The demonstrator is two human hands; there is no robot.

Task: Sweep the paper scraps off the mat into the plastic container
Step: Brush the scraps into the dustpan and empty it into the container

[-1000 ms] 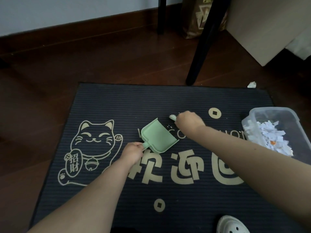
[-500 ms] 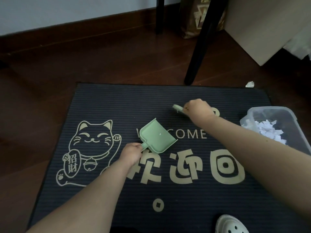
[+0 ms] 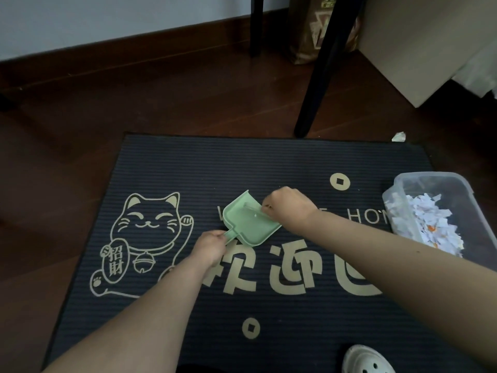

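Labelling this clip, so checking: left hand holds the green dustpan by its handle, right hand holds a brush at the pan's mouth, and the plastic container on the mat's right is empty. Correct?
No: the head view shows the plastic container holding a heap of paper scraps, not empty. The left hand, green dustpan, right hand and brush are as stated.
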